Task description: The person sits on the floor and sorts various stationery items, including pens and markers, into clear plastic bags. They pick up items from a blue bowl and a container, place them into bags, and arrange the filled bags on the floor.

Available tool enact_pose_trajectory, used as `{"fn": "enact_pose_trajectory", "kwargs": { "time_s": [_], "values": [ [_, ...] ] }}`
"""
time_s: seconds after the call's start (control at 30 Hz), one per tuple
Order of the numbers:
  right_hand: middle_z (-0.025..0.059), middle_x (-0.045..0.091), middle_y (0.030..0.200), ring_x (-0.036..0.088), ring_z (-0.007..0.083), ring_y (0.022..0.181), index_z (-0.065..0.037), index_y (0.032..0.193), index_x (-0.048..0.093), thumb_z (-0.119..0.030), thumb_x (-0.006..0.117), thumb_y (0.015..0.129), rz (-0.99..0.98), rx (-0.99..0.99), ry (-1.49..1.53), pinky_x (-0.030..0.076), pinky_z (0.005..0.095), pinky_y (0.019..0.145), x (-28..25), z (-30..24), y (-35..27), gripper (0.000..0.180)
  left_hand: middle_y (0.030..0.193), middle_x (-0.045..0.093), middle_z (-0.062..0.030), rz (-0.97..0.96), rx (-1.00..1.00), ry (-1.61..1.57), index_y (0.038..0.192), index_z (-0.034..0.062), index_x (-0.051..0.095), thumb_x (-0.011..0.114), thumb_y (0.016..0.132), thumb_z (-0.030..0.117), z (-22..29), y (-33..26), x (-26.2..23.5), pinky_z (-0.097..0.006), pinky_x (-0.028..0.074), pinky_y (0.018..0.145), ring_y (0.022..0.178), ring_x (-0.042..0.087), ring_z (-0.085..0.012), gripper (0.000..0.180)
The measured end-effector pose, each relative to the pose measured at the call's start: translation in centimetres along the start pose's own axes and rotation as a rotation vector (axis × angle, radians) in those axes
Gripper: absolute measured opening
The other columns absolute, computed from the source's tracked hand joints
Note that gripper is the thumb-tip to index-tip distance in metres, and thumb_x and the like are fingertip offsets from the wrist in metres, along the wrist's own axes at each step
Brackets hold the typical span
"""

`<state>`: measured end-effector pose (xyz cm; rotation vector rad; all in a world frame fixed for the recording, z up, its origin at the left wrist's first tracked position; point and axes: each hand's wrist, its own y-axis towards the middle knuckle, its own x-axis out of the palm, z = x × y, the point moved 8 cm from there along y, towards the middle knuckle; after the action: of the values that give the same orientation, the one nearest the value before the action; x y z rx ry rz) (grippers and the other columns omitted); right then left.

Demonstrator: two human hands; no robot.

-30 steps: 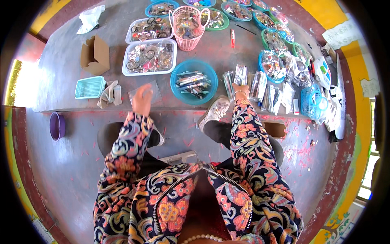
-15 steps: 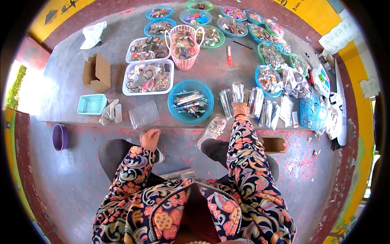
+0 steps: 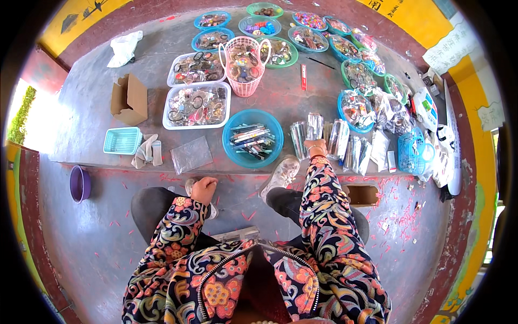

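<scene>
The right hand (image 3: 315, 147) is touching a long shiny packet (image 3: 314, 125) pointing away; I can't tell its grip. The left hand (image 3: 204, 190) is hanging farther off, curled narrow.

Dark characters (image 3: 374, 5) on the yellow wall (image 3: 418, 14), fainter writing (image 3: 451, 51) on pale sheets (image 3: 436, 56) at right

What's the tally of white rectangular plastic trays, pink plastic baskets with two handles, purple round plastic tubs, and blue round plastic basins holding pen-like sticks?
White rectangular plastic trays: 2
Pink two-handled plastic basket: 1
Purple round plastic tub: 1
Blue round plastic basin of pen-like sticks: 1
Total: 5
</scene>
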<state>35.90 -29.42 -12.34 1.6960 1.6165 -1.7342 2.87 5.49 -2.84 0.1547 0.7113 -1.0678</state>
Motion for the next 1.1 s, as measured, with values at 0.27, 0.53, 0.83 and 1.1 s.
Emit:
{"fn": "enact_pose_trajectory", "kwargs": {
  "time_s": [0.27,0.53,0.83,1.1],
  "values": [
    [0.0218,0.058,0.104,0.057,0.0348,0.098,-0.001,0.103,0.056,-0.035,0.065,0.061,0.189,-0.086,0.258,0.044,0.0405,0.086,-1.4,-0.6,-1.5,0.055,0.071,0.062,-0.0085,0.073,0.094,0.007,0.086,0.0026,0.065,0.054,0.077,0.012,-0.8,0.2,0.1,-0.027,0.045,0.057,0.062,0.059,-0.0152,0.017],
    [0.0102,0.059,0.074,0.057,0.0208,0.061,0.001,0.087,0.058,-0.027,0.072,0.062,-0.127,-0.214,1.208,0.047,0.0323,0.050,-1.3,-6.7,-5.3,0.040,0.072,0.063,-0.0076,0.043,0.037,0.013,0.087,0.0030,0.065,0.054,0.079,0.016,-0.8,1.2,0.6,-0.027,0.046,0.058,0.063,0.060,-0.0153,0.019],
    [0.0173,0.057,0.101,0.060,0.0276,0.088,0.007,0.112,0.046,-0.013,0.061,0.077,-1.612,-0.682,1.312,0.050,0.0355,0.076,3.6,-15.7,-31.8,0.044,0.108,0.056,-0.0079,-0.155,-0.101,-1.133,0.114,0.0058,0.050,0.050,0.087,0.030,6.0,2.5,-3.5,-0.033,0.044,0.081,0.098,0.054,-0.0193,0.037],
    [0.0078,0.058,0.103,0.057,0.0146,0.087,-0.002,0.116,0.048,-0.014,0.067,0.072,-1.935,-0.926,0.901,0.046,0.0268,0.074,5.3,-12.5,-44.7,0.050,0.126,0.041,-0.0208,-0.315,0.598,-1.178,0.133,0.0023,0.025,0.064,0.074,0.017,13.8,-2.2,-12.1,-0.049,0.041,0.092,0.111,0.047,-0.0335,0.072]
  ]
}}
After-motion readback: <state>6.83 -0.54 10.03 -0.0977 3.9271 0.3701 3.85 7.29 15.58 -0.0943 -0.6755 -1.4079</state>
